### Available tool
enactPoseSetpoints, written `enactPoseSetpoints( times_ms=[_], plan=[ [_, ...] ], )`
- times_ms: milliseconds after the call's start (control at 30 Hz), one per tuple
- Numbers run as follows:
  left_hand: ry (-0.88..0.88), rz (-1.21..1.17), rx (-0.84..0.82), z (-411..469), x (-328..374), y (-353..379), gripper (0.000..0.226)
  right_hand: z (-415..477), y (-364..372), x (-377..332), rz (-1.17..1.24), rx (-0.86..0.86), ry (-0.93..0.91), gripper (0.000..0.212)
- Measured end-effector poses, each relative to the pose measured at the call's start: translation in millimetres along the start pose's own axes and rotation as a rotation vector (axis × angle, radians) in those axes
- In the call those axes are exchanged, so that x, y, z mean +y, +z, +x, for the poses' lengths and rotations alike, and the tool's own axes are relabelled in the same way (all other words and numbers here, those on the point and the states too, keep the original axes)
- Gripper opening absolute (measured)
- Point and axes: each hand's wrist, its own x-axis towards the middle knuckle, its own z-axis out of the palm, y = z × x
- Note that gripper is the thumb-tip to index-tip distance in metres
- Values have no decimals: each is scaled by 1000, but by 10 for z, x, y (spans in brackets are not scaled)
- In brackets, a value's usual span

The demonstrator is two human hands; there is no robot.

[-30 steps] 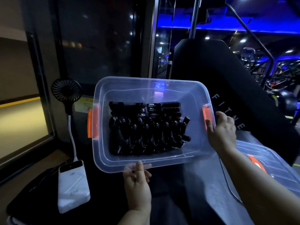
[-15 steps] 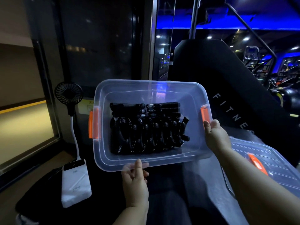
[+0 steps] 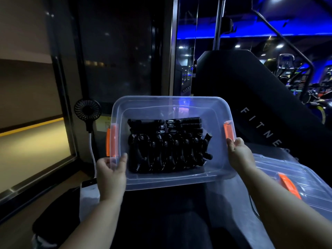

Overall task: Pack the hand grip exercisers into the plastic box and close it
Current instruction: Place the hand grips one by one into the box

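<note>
A clear plastic box (image 3: 212, 112) with orange latches on both short sides is held up, tilted toward me, its top open. Several black hand grip exercisers (image 3: 167, 146) with metal springs lie packed in rows on its bottom. My left hand (image 3: 111, 174) grips the box's near left corner, thumb over the rim. My right hand (image 3: 239, 155) grips the right rim just below the orange latch (image 3: 228, 131). The clear lid (image 3: 305, 178), with an orange latch of its own, lies flat to the right of the box.
A small black fan (image 3: 87, 109) on a white stalk stands at the left, above a white power bank (image 3: 88, 196) partly behind my left arm. A black padded gym machine (image 3: 251, 90) rises behind the box. A window frame runs along the left.
My left hand moved from the middle of the box's near rim to its near left corner and now grips it. The right hand slid slightly down the right rim.
</note>
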Motion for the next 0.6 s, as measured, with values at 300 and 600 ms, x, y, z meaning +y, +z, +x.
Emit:
enactPoseSetpoints(
  times_ms=[300, 600],
  plan=[
    [67, 182, 48, 325, 100, 99, 38, -126, -147, -64, 57, -4, -32, 34],
    [93, 265, -31, 458, 273, 392, 40, -133, -443, 33, 12, 67, 16, 44]
  ],
)
